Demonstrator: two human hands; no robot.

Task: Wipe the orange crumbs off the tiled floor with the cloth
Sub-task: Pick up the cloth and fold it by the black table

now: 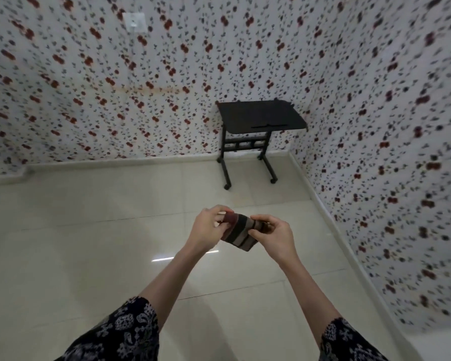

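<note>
I hold a folded striped cloth (238,231), dark with maroon and beige bands, between both hands in front of me, well above the cream tiled floor (89,256). My left hand (208,227) pinches its left end and my right hand (276,233) grips its right end. A faint orange smudge of crumbs (241,198) shows on the tiles just in front of the table's wheels; it is pale and hard to make out.
A small black table on wheels (261,121) stands in the far corner against the flower-patterned walls (115,100). A white wall socket (132,21) sits high on the back wall. A pale skirting (331,220) runs along the right wall.
</note>
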